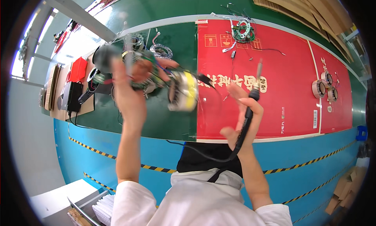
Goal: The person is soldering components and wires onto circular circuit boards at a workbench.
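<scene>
My left hand [131, 79] is raised over the green table and grips a ring-shaped green circuit board [143, 67] with coloured wires. A yellow and white coil part [183, 92] hangs from those wires, blurred by motion. My right hand [244, 120] holds a black soldering iron [252, 96] upright like a pen, its metal tip pointing away from me over the red sheet [274, 69]. The iron's black cable loops down toward my body.
Another ring board with wires [242, 32] lies at the far side of the red sheet. Tape rolls [324, 87] sit at the right. A red box [78, 69] and a black device [73, 96] stand at the left. Cardboard sheets [305, 6] lie beyond.
</scene>
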`<action>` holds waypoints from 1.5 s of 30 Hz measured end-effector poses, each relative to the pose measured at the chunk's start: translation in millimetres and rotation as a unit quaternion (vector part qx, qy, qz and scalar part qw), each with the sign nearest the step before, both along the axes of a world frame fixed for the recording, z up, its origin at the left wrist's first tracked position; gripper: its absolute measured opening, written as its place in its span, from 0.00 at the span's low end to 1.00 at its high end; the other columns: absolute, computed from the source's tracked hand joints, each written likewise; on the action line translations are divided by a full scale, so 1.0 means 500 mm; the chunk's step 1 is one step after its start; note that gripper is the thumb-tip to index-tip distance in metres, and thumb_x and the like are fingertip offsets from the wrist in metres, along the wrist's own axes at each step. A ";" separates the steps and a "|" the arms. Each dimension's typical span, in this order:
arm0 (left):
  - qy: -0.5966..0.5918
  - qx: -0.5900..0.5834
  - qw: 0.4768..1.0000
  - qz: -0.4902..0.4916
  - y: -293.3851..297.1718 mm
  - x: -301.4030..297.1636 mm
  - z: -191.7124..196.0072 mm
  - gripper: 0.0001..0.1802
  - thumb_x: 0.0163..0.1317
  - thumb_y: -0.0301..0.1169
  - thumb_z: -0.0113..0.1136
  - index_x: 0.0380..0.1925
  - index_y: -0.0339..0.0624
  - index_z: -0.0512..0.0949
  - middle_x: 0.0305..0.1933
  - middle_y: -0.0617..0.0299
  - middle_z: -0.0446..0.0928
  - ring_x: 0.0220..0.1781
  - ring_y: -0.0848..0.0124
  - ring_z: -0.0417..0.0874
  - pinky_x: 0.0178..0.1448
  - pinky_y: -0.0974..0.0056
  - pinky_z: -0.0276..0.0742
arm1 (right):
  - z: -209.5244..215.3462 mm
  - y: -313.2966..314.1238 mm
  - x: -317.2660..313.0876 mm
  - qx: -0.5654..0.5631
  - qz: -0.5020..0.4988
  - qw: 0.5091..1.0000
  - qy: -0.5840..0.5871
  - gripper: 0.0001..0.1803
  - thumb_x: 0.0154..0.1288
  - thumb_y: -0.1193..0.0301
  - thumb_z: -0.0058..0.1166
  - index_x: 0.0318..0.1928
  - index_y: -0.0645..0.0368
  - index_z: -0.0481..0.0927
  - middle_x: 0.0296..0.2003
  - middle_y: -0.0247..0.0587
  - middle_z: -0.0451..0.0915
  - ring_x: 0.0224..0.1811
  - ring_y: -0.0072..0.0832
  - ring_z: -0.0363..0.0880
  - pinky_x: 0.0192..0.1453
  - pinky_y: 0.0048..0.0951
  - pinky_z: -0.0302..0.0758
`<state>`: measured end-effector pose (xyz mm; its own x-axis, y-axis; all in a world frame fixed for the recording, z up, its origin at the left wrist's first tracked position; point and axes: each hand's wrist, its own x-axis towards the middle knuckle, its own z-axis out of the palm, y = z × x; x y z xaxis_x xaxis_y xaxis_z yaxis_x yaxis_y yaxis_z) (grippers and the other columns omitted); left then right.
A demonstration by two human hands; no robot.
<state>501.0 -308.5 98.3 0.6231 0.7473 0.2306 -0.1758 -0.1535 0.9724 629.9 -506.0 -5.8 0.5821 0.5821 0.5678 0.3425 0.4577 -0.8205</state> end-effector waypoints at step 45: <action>0.351 0.469 0.778 0.227 0.007 0.006 -0.012 0.10 0.70 0.33 0.55 0.47 0.46 0.81 0.48 0.60 0.82 0.49 0.60 0.82 0.51 0.60 0.77 | -0.015 -0.116 0.051 -0.020 -0.193 0.978 -0.070 0.32 0.56 0.82 0.63 0.58 0.59 0.61 0.57 0.65 0.72 0.60 0.44 0.76 0.66 0.43 0.73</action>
